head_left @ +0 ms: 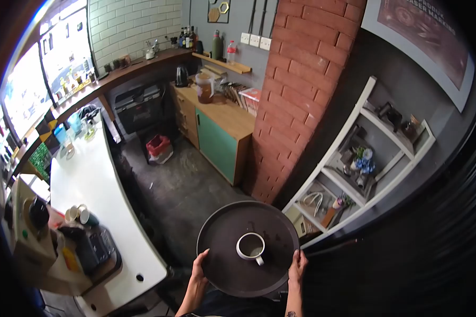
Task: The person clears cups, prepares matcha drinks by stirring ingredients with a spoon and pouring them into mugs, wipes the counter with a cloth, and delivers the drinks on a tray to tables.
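Right up front, the left hand (pixel 200 267) and the right hand (pixel 298 264) are clamping a round dark tray (pixel 219 238) at opposite sides of its rim, holding it over the floor (pixel 181 185) between the white counter (pixel 82 166) and the white-framed shelf (pixel 387 132). It's looking stiff and fairly light, and those edges are making sensible holds for balance. Near the middle a white cup (pixel 250 247) is standing upright, untouched; it's looking like ceramic, so probably breakable and liable to slide on a tilt, its handle offering the natural grip. Both forearms are pointing forward, the left leaning inward, the right running straighter; fingers underneath are staying out of sight.
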Demonstrator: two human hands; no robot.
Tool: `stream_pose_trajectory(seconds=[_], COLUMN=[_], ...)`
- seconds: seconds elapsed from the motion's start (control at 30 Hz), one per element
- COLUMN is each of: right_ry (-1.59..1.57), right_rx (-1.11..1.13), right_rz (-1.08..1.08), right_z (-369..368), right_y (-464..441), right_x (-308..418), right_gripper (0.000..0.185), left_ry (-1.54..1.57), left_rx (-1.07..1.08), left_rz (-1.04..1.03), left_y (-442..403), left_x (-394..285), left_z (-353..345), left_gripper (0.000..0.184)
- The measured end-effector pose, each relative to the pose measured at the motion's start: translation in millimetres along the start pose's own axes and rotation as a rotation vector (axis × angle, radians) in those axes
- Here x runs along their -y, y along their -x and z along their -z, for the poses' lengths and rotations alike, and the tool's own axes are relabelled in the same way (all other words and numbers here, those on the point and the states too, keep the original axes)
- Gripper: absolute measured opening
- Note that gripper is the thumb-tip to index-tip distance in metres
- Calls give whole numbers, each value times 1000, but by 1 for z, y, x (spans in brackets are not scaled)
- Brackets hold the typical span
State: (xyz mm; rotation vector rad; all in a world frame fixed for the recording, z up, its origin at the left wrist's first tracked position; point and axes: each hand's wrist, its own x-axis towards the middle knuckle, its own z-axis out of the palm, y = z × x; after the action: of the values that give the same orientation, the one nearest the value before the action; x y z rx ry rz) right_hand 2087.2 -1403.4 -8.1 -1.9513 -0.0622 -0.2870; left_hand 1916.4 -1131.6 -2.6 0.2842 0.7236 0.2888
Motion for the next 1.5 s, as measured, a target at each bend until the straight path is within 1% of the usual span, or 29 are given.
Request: stream_pose_trajectory(seconds=[0.03,0.1,0.13,0.17,0.23,0.27,0.3,0.37,0.4,0.43,0.53,0.6,0.63,0.7,0.73,0.8,0.83,0.87,0.9,0.97,1.03,1.07,1.1,1.13,1.17,1.27,1.4,1.47,1.5], right_ry=[-2,-20,54,61,-137,-213,-149,-253,-212,-271,-256,-160,-164,-115,-51,-108,-162,-162,-177,-101,-130,-139,-164,-79,-73,98,202,440,451], right_rx=[7,12,27,-22,192,118,84,262,258,294,369,218,243,529,430,469,489,560,576,577,631,604,566,588,606,607,557,509,478], right_rz=[-38,-107,-336,-179,-169,-95,-36,-183,-136,-147,-146,-149,-152,-203,-166,-128,-85,-62,-41,69,103,163,234,259,268,283,280,270,252], right_z=[-9,-37,-44,-55,-74,-94,-107,-129,-147,-163,-220,-264,-278,-308,-335,-375,-399,-421,-444,-496,-533,-554,-581,-594,-608,-637,-661,-663,-665], right_y=[-14,-57,-74,-89,-132,-144,-155,-178,-186,-191,-209,-216,-226,-253,-258,-281,-298,-318,-333,-363,-394,-409,-428,-440,-452,-482,-507,-516,-520], right_x=[-8,-12,10,18,25,29,47,26,28,36,38,41,42,46,42,46,51,50,50,44,56,56,64,69,70,61,35,28,25], right_gripper=[30,33,42,36,35,34,36,31,31,31,32,34,34,34,35,36,37,38,38,37,35,35,36,35,35,33,31,28,28], left_ry=[-1,-201,-219,-223,-337,-335,-330,-401,-461,-448,-417,-373,-365,-390,-385,-440,-429,-415,-396,-385,-357,-334,-329,-341,-350,-270,-266,-261,-253], left_rx=[17,-37,-77,-100,-100,-72,-106,-148,-216,-261,-339,-328,-350,-418,-436,-582,-589,-546,-497,-570,-581,-527,-515,-508,-515,-451,-509,-480,-455], left_rz=[2,-151,-141,-125,-173,-177,-177,-192,-277,-272,-325,-320,-331,-362,-373,-363,-382,-405,-434,-440,-413,-420,-484,-525,-544,-436,-373,-341,-321], left_y=[-15,-51,-69,-74,-104,-116,-120,-130,-129,-134,-155,-180,-192,-213,-223,-245,-265,-289,-313,-350,-385,-402,-433,-452,-465,-511,-557,-591,-609], left_x=[-1,-12,-19,-20,-43,-51,-59,-84,-94,-104,-130,-146,-153,-172,-181,-203,-213,-220,-230,-252,-276,-287,-293,-306,-307,-324,-340,-342,-344], left_z=[-13,-53,-67,-70,-103,-110,-117,-136,-151,-154,-153,-141,-139,-145,-155,-180,-179,-170,-164,-179,-194,-200,-192,-197,-200,-206,-234,-228,-227], left_gripper=[32,37,37,37,37,39,39,39,38,38,39,41,41,42,42,43,43,44,45,46,48,49,49,50,50,53,52,52,51])
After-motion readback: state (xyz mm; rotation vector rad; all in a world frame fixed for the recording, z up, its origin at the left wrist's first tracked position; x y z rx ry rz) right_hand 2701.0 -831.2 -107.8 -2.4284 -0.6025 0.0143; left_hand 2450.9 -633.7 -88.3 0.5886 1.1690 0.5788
